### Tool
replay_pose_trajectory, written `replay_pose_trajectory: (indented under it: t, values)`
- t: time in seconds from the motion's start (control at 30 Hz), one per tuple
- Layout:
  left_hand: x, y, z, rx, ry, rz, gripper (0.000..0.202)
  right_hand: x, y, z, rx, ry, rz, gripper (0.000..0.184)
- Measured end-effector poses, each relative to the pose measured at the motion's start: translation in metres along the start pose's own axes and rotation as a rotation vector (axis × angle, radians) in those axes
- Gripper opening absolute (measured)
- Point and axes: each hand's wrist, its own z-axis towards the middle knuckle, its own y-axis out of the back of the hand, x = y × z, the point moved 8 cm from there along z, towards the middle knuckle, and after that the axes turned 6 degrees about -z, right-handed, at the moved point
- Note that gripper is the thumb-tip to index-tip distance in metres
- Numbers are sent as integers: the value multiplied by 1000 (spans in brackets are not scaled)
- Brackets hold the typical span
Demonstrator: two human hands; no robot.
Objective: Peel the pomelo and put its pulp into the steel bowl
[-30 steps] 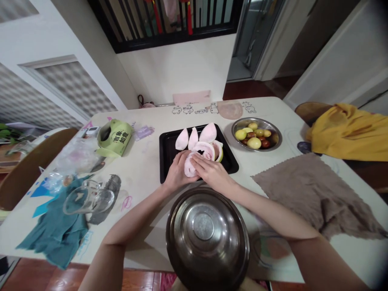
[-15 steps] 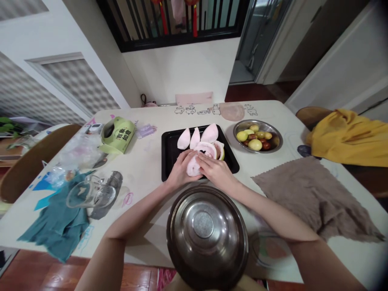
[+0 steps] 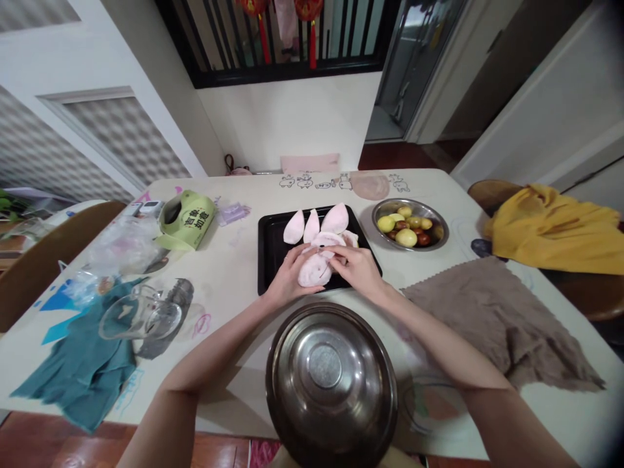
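A pale pink pomelo (image 3: pixel 314 268) rests over a black tray (image 3: pixel 272 247) at the middle of the table. My left hand (image 3: pixel 286 275) cups its left side and my right hand (image 3: pixel 355 266) grips its top and right side, fingers curled onto the fruit. Peeled pink rind pieces (image 3: pixel 319 223) stand up in the tray just behind the fruit. A large steel bowl (image 3: pixel 331 383) sits empty near the table's front edge, under my forearms.
A steel bowl of small green and red fruits (image 3: pixel 410 224) stands right of the tray. A brown cloth (image 3: pixel 492 318) lies at the right, a yellow cloth (image 3: pixel 556 227) on a chair beyond. At the left are a glass jug (image 3: pixel 141 315), teal cloth (image 3: pixel 82 370), plastic bags and a green pouch (image 3: pixel 188 220).
My right hand has shifted from lying flat over the fruit to gripping its top with curled fingers. The fruit has turned slightly between both hands. The view has tilted a little.
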Motion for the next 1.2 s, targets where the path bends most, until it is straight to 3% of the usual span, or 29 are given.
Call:
replay_pose_trajectory:
  t: [0.2, 0.5, 0.6, 0.77, 1.0, 1.2]
  values:
    - [3, 1, 1, 10, -5, -11, 90, -2, 2, -2, -11, -43, -44, 22]
    - [4, 1, 1, 24, -15, -31, 87, -27, 6, 8, 17, -150, -326, 28]
    - [4, 1, 0, 25, -17, -23, 87, -26, 10, 10, 3, -119, -294, 27]
    - [6, 9, 3, 16, -21, 7, 89, -17, 3, 7, 95, -87, -256, 32]
    - [9, 26, 12, 96, -9, -119, 85, 6, 8, 8, 107, 104, 38, 30]
    - [6, 35, 13, 206, -23, -86, 74, 10, -7, 4, 183, 142, 36, 30]
